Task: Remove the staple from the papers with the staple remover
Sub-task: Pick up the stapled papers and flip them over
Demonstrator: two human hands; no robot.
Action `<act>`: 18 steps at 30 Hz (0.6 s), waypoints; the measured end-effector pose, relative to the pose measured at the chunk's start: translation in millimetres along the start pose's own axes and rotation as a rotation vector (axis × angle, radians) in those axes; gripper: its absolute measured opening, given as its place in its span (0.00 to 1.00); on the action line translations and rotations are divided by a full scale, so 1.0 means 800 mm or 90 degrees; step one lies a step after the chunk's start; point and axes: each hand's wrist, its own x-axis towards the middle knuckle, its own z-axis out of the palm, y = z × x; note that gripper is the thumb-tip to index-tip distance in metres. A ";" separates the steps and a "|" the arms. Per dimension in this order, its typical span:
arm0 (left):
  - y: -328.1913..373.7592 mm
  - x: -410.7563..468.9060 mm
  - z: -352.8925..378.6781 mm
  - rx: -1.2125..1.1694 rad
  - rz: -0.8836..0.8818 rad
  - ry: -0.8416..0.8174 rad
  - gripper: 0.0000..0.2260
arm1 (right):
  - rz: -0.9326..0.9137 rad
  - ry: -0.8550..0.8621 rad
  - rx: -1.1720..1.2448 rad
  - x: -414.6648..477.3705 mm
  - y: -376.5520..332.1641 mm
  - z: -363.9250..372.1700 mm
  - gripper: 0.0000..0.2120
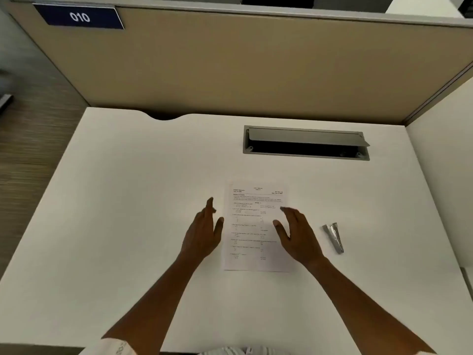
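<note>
The printed papers (252, 226) lie flat on the white desk (128, 201), in the middle. A metal staple remover (334, 237) lies on the desk to the right of the papers, apart from them. My left hand (203, 231) hovers open at the papers' left edge, fingers apart, holding nothing. Over the papers' right side my right hand (297, 235) is open too, fingers spread, a short way left of the staple remover. The staple itself is too small to make out.
A grey cable tray (305, 143) with its lid raised is set into the desk behind the papers. A beige partition wall (256, 67) with a blue "010" sign (79, 16) closes off the back. The desk's left edge drops to the floor.
</note>
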 end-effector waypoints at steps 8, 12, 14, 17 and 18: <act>-0.012 0.011 0.049 -0.159 -0.200 -0.007 0.28 | 0.287 0.015 0.103 0.012 0.026 0.046 0.18; -0.006 0.022 0.062 -0.206 -0.263 -0.006 0.29 | 0.351 0.034 0.115 0.019 0.034 0.063 0.18; -0.003 0.029 0.067 -0.212 -0.281 -0.002 0.29 | 0.363 0.031 0.111 0.023 0.037 0.069 0.19; 0.000 0.036 0.072 -0.231 -0.303 0.005 0.27 | 0.363 0.032 0.098 0.026 0.040 0.075 0.19; 0.002 0.039 0.073 -0.239 -0.314 0.004 0.27 | 0.366 0.030 0.094 0.027 0.040 0.077 0.19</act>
